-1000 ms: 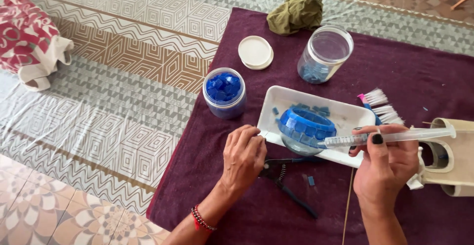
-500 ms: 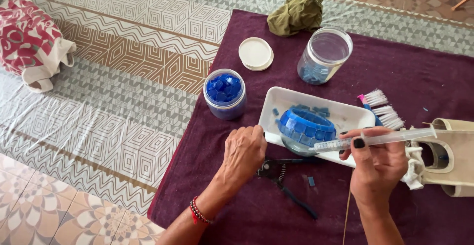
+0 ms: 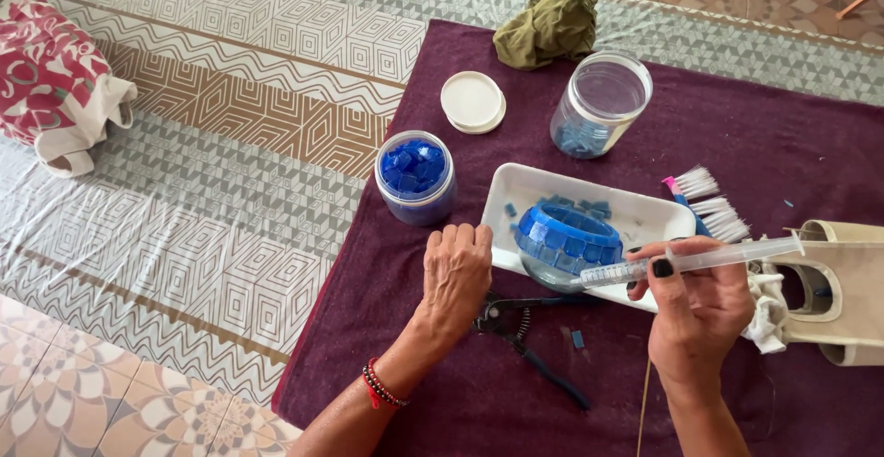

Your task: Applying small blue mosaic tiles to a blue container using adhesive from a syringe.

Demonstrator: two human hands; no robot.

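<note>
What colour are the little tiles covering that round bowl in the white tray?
Blue: the bowl is covered in blue mosaic tiles, seen best in the head view, in the white tray.

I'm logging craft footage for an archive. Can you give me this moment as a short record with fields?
Surface: maroon cloth over a patterned mat
Left hand: flat on the cloth, fingertips at the white tray
Right hand: holds a clear syringe, tip at the blue mosaic bowl
In tray: the bowl, loose blue tiles
Nearby: jar of blue tiles, near-empty jar, white lid, pliers, brush, green rag
</note>
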